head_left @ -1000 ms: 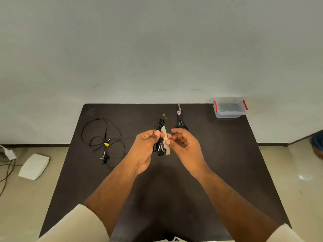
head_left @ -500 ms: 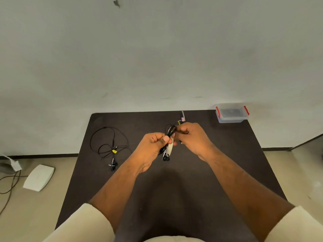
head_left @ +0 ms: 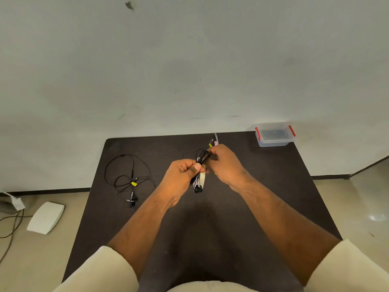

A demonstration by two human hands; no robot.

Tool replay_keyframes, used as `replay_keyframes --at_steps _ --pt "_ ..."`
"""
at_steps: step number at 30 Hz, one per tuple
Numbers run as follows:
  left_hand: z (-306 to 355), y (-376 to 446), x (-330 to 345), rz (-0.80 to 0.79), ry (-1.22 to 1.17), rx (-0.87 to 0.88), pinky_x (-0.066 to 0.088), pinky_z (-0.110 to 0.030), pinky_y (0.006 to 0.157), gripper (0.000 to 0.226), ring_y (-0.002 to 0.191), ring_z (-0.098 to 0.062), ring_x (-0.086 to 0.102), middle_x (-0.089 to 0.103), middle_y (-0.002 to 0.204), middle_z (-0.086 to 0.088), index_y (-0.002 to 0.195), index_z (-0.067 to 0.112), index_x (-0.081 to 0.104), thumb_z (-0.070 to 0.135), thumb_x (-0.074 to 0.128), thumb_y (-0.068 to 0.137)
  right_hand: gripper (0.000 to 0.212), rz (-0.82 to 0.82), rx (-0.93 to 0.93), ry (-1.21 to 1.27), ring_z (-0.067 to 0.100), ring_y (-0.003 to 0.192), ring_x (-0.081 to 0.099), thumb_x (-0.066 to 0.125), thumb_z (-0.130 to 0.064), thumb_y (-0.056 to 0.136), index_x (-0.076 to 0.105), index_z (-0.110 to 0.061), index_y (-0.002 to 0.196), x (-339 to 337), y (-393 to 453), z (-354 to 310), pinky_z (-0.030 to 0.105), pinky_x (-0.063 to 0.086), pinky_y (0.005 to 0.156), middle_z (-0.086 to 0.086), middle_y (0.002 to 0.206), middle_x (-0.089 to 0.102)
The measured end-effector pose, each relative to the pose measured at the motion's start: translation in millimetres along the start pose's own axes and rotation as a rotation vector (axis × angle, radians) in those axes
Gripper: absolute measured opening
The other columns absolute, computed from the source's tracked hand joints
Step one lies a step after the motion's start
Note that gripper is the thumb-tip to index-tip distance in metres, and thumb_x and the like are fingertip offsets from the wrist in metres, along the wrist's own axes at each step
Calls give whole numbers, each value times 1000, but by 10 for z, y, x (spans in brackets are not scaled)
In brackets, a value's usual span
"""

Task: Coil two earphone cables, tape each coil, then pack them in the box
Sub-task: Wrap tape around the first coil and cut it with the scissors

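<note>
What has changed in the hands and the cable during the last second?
The right hand moved up from the strip of tape and now pinches the coil's top. The left hand still grips the coil and tape. The loose earphone, box and scissors stayed put.

I see both hands, left (head_left: 181, 178) and right (head_left: 225, 163), pinching a coiled earphone cable (head_left: 200, 165) with tape (head_left: 202, 178) above the tabletop (head_left: 263, 186); a loose earphone (head_left: 128, 175) lies left, the box (head_left: 274, 135) far right.
</note>
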State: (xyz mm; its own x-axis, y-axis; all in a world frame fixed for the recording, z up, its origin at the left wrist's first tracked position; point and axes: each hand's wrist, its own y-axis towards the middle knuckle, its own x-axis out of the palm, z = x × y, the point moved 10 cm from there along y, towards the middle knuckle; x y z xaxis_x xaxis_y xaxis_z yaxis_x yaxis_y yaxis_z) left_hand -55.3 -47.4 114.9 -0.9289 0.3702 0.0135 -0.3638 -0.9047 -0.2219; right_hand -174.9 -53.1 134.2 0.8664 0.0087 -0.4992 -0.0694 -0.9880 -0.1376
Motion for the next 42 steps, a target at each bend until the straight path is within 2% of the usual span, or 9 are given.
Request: replay_keyframes --at_steps 4,7,11,14,23,27,31,35,42 --pt "-62 4 -28 65 -78 -52 46 -9 60 26 64 1 62 72 72 1 79 8 68 7 50 98 17 -39 -31 -161 24 92 60 51 -10 95 65 -9 84 81 49 26 41 55 80 11 99 60" --pt "-114 29 -52 113 -196 -108 50 -13 61 24 65 0 66 73 69 5 81 5 67 9 50 98 13 -26 -71 -242 30 127 35 47 -11 97 60 -13 96 116 16 39 43 39 105 8 137 42" --pt "-148 98 -114 196 -199 -163 51 -20 72 24 70 -7 67 73 72 0 84 3 69 12 52 98 10 88 -206 -369 31 146 9 50 -9 95 53 -18 92 54 -104 -71 50 29 110 8 158 21" --pt "-143 151 -153 224 -158 -179 51 -25 82 25 78 -15 63 71 76 -6 84 2 70 12 53 98 5 166 -382 -442 31 147 11 51 -12 95 54 -14 91 27 -235 -263 54 28 107 9 156 27" --pt "136 152 -28 -105 398 -151 45 -14 50 21 56 -6 62 68 68 -5 80 7 70 13 57 95 12 84 -825 -909 27 138 39 54 -21 91 64 -18 97 56 -350 -478 47 32 107 3 140 54" --pt "187 157 -18 -190 636 -164 54 -33 62 22 65 -26 65 68 75 -17 83 9 68 10 50 96 15 31 -898 -941 22 126 53 54 -18 90 65 -20 100 131 -379 -521 38 29 101 -2 123 64" --pt "326 127 12 -225 719 -7 41 -19 48 28 49 -8 51 58 54 10 70 18 64 12 55 95 22 50 -870 -824 20 106 62 44 -23 93 65 -18 95 78 -433 -578 39 44 91 0 115 66" --pt "348 93 -8 -208 608 50 39 -17 47 28 42 -2 44 51 47 13 71 11 62 20 56 96 22 26 -821 -688 22 92 65 44 -22 94 63 -12 93 47 -442 -626 40 49 84 3 106 67" --pt "163 -4 37 -354 195 -174 42 -24 55 24 60 -10 47 58 71 -2 83 8 68 13 51 99 27 -53 -780 -601 23 88 62 43 -27 96 62 -8 97 71 -402 -640 42 50 80 6 101 64"
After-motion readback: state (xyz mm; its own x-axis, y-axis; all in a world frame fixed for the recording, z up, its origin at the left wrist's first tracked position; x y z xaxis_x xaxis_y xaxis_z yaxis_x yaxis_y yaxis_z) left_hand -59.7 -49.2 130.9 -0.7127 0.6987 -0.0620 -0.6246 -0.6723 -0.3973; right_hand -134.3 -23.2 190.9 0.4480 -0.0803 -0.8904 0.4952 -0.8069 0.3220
